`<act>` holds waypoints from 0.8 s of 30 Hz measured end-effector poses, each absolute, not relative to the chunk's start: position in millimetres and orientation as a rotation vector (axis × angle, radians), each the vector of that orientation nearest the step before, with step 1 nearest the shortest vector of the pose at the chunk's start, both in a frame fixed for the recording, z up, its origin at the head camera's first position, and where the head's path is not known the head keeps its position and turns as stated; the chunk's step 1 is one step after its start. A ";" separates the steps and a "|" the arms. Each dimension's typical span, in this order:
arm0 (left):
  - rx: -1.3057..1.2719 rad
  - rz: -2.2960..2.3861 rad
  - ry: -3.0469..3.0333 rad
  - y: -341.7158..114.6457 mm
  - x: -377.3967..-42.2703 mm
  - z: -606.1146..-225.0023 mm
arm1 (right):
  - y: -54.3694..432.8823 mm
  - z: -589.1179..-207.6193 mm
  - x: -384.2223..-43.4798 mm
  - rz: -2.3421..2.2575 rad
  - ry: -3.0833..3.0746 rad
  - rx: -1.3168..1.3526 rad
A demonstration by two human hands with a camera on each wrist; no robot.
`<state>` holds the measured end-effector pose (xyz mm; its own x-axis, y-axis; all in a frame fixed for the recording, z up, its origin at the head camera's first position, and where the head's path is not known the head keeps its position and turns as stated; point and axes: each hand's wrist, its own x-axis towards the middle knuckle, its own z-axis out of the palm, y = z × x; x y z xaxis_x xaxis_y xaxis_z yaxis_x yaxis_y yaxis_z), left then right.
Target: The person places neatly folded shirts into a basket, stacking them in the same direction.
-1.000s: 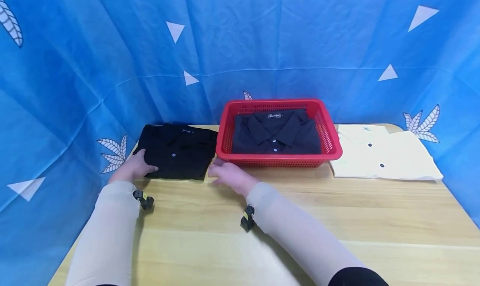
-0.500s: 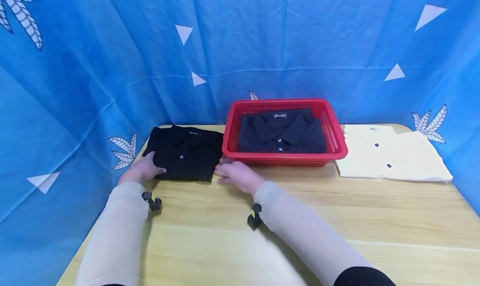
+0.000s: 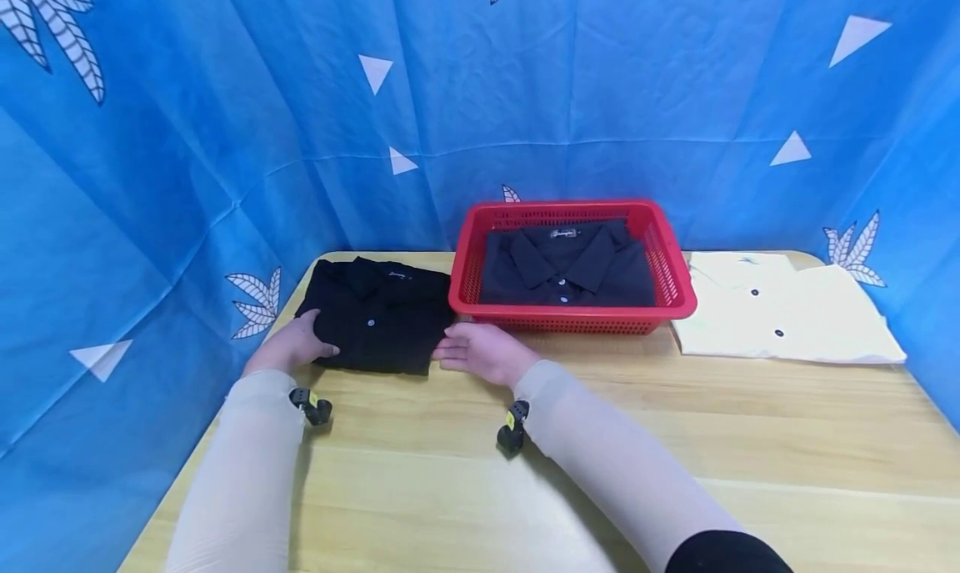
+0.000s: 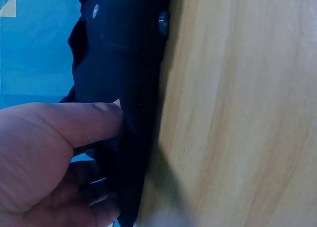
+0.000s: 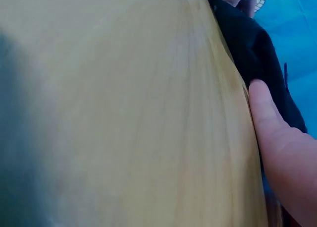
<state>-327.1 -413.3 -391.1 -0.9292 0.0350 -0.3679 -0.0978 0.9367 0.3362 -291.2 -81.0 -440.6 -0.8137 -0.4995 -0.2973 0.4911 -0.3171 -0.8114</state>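
Left wrist view: the left hand point(image 4: 52, 160) pinches the folded black shirt point(image 4: 124, 78); whether the right hand point(image 3: 483, 353) grips it I cannot tell, and uneven support could loosen its folds.

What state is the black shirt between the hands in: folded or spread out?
Folded. In the head view, the black shirt forms a compact, roughly rectangular bundle, with its collar and a button uppermost and no sleeve spread out.
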 end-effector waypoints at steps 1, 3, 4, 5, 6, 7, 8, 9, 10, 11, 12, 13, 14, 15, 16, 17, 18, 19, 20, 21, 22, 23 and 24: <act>-0.039 0.491 2.716 -412.7 -326.3 -389.8 | -80.7 -440.4 -291.2 -2.141 1.322 -0.014; -0.025 0.475 2.708 -412.2 -324.9 -386.7 | -80.3 -439.8 -290.8 -2.128 1.334 -0.018; -0.015 0.470 2.703 -411.9 -324.3 -384.7 | -80.2 -439.8 -290.6 -2.123 1.341 -0.017; -0.002 0.462 2.700 -412.4 -324.1 -382.6 | -80.2 -439.7 -290.6 -2.119 1.346 -0.014; 0.007 0.464 2.698 -413.0 -323.9 -380.5 | -80.4 -439.6 -290.7 -2.114 1.347 -0.011; 0.016 0.471 2.696 -414.2 -323.8 -378.0 | -80.7 -439.9 -291.0 -2.109 1.351 -0.012; 0.011 0.499 2.689 -415.6 -323.9 -375.6 | -81.1 -440.2 -291.4 -2.103 1.358 -0.011; 0.007 0.538 2.678 -417.6 -324.3 -373.8 | -81.6 -440.5 -291.9 -2.094 1.360 -0.009; -0.003 0.573 2.671 -419.4 -326.0 -372.4 | -81.5 -441.0 -293.2 -2.086 1.361 -0.003; -0.017 0.605 2.663 -422.0 -328.1 -371.2 | -81.3 -441.2 -294.4 -2.079 1.362 0.002; -0.042 0.659 2.646 -424.2 -330.0 -370.5 | -81.1 -441.3 -295.5 -2.070 1.367 0.005; -0.069 0.713 2.629 -427.6 -331.1 -370.6 | -81.7 -441.8 -296.2 -2.064 1.371 0.014; -0.105 0.758 2.617 -430.6 -332.2 -370.8 | -81.9 -442.2 -296.7 -2.059 1.374 0.024; -0.132 0.782 2.612 -434.0 -333.6 -371.6 | -82.4 -442.7 -297.6 -2.056 1.375 0.029; -0.153 0.795 2.611 -437.2 -335.1 -372.5 | -82.7 -443.1 -298.4 -2.053 1.377 0.035; -0.187 0.832 2.595 -440.2 -336.4 -373.5 | -83.1 -443.3 -299.3 -2.051 1.379 0.041; -0.216 0.861 2.580 -442.4 -337.4 -374.6 | -83.5 -443.8 -300.2 -2.048 1.379 0.047; -0.238 0.870 2.573 -444.7 -338.6 -375.6 | -83.9 -444.0 -301.1 -2.046 1.379 0.053; -0.264 0.868 2.569 -446.6 -339.7 -376.5 | -84.4 -444.5 -302.1 -2.042 1.378 0.056; -0.280 0.868 2.558 -448.7 -341.1 -377.9 | -85.0 -444.9 -303.1 -2.039 1.378 0.060; -0.296 0.869 2.549 -450.4 -342.4 -379.3 | -85.5 -444.6 -303.6 -2.034 1.381 0.065; -0.315 0.874 2.538 -451.1 -343.3 -380.3 | -86.2 -444.5 -304.0 -2.029 1.385 0.072; -0.327 0.867 2.535 -451.5 -344.3 -381.4 | -86.9 -444.3 -304.2 -2.024 1.393 0.075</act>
